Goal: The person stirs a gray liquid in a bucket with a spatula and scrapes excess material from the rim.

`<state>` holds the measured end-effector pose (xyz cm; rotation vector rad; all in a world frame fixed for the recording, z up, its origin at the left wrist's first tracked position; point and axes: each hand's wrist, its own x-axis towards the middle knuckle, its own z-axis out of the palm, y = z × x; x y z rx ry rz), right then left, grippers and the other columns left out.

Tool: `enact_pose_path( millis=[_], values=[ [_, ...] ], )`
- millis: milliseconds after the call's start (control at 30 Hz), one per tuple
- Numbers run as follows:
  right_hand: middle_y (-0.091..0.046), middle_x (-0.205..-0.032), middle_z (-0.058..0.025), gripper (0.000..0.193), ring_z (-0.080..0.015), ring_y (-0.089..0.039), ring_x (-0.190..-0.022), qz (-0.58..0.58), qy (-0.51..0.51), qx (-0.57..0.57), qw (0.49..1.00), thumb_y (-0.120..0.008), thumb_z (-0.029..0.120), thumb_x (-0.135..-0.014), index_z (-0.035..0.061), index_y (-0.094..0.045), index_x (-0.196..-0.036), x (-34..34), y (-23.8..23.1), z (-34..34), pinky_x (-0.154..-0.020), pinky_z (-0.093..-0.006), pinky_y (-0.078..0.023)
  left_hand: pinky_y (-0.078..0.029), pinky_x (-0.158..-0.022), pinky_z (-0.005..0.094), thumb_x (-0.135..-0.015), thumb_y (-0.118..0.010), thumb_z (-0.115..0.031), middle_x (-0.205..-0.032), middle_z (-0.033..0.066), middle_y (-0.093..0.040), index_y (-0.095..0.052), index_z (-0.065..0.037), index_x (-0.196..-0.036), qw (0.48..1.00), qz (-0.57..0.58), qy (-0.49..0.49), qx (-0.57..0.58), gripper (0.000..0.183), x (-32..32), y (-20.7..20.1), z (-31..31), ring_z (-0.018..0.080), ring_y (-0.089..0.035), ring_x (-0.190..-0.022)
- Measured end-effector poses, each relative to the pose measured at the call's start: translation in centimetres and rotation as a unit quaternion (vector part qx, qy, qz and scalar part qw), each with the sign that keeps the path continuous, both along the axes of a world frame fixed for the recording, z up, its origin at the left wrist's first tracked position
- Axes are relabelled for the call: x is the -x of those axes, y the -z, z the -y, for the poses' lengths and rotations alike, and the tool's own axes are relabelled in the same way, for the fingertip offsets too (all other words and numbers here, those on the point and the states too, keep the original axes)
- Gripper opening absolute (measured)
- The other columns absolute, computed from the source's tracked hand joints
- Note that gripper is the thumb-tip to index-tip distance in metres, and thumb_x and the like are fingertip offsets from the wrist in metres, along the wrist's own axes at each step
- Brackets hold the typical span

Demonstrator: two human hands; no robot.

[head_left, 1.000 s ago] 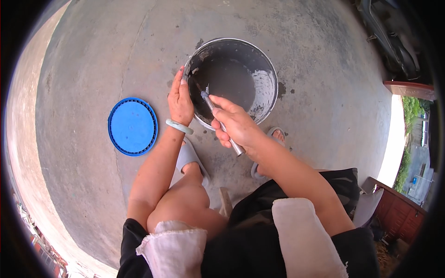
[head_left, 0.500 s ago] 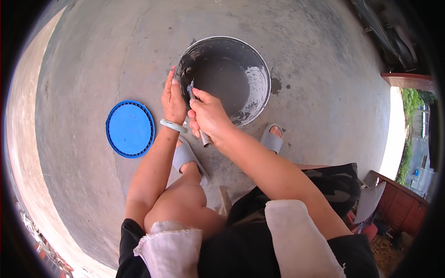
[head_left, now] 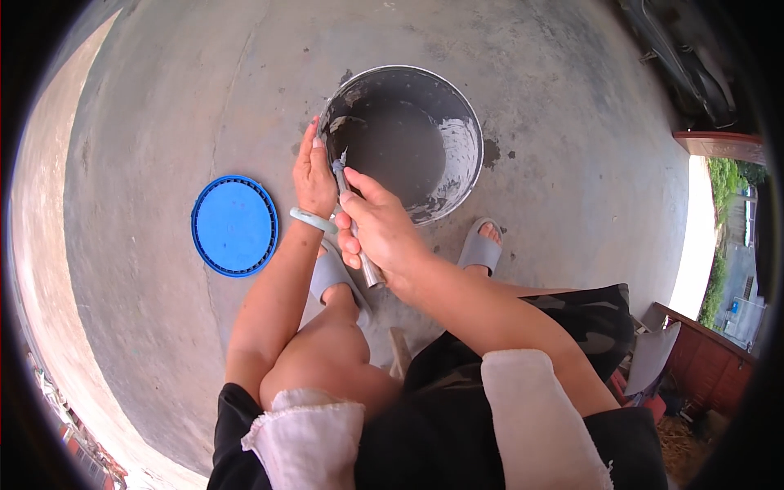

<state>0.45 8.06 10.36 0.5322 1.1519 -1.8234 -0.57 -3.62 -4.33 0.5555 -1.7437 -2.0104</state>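
Note:
A round bucket (head_left: 459, 155) stands on the floor before me, its inner wall smeared with grey and white residue. My left hand (head_left: 314, 174), fingers stretched out, rests flat against the outer left side of the bucket at the rim. With my right hand (head_left: 378, 222) I grip a metal tube-handled tool (head_left: 372, 272), thumb along the shaft. Its grey-caked tip is at the near left rim of the bucket; whatever head it has cannot be made out. The lower end of the tube sticks out toward me below my fist.
A blue round lid (head_left: 235, 226) lies on the concrete floor (head_left: 163, 122) to the left. My feet in grey slippers (head_left: 482, 245) are close to the bucket's near side. At the right are a dark red panel (head_left: 710, 351) and a bright doorway (head_left: 694, 237).
My right hand has drawn the tool back toward me a little, so its lower end sits nearer my body. My left hand keeps its place on the bucket; the whole view has shifted slightly.

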Motion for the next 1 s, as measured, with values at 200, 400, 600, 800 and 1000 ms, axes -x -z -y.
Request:
enact_pose_path(
  millis=[200,400,600,800,1000],
  values=[
    [-0.046,-0.072,-0.0033,0.051,-0.0100,-0.042,-0.049,-0.047,-0.063,-0.044,0.996,-0.042,0.014,-0.098,0.0066,-0.025,-0.146,1.4,1.8,0.2,-0.040,-0.0271,-0.038,-0.040,-0.096,0.0283,-0.100,-0.037,-0.021,-0.125,0.0149,-0.057,-0.049,-0.003,-0.134,0.997,0.044,0.006,0.057,0.040,0.1,0.0,0.4,0.0175,-0.053,-0.112],
    [-0.045,-0.071,-0.0023,0.052,-0.0104,-0.041,-0.052,0.009,0.050,-0.015,0.999,-0.041,0.012,-0.097,0.0072,-0.024,-0.146,3.2,4.2,2.0,-0.045,-0.0285,-0.038,-0.044,-0.091,0.0254,-0.101,-0.039,-0.018,-0.124,0.0094,-0.056,-0.045,-0.002,-0.136,0.996,0.065,0.028,-0.049,0.039,0.2,-0.9,-0.1,0.0129,-0.054,-0.106],
    [-0.046,-0.075,-0.0033,0.048,-0.0093,-0.041,-0.050,-0.003,-0.003,-0.001,1.000,-0.041,0.015,-0.099,0.0085,-0.026,-0.145,0.5,-0.7,0.0,-0.042,-0.0264,-0.037,-0.039,-0.099,0.0295,-0.100,-0.039,-0.020,-0.127,0.0149,-0.057,-0.050,-0.002,-0.133,0.998,0.031,-0.008,0.046,0.039,-0.1,-0.3,0.0,0.0193,-0.053,-0.116],
    [-0.046,-0.074,-0.0037,0.051,-0.0099,-0.041,-0.048,-0.029,-0.033,-0.023,0.999,-0.040,0.014,-0.099,0.0067,-0.023,-0.146,0.3,0.0,0.4,-0.040,-0.0272,-0.037,-0.040,-0.098,0.0288,-0.100,-0.038,-0.019,-0.126,0.0140,-0.058,-0.051,-0.003,-0.132,0.997,0.028,-0.021,0.071,0.038,0.1,-0.7,0.0,0.0181,-0.054,-0.113],
    [-0.046,-0.074,-0.0032,0.053,-0.0110,-0.042,-0.051,-0.008,0.032,0.000,0.999,-0.040,0.014,-0.097,0.0075,-0.022,-0.147,2.3,1.1,2.1,-0.044,-0.0284,-0.038,-0.044,-0.085,0.0249,-0.100,-0.039,-0.020,-0.111,0.0078,-0.060,-0.046,-0.005,-0.136,0.992,0.105,0.022,-0.071,0.040,0.1,-2.2,-0.1,0.0132,-0.055,-0.097]
  ],
)
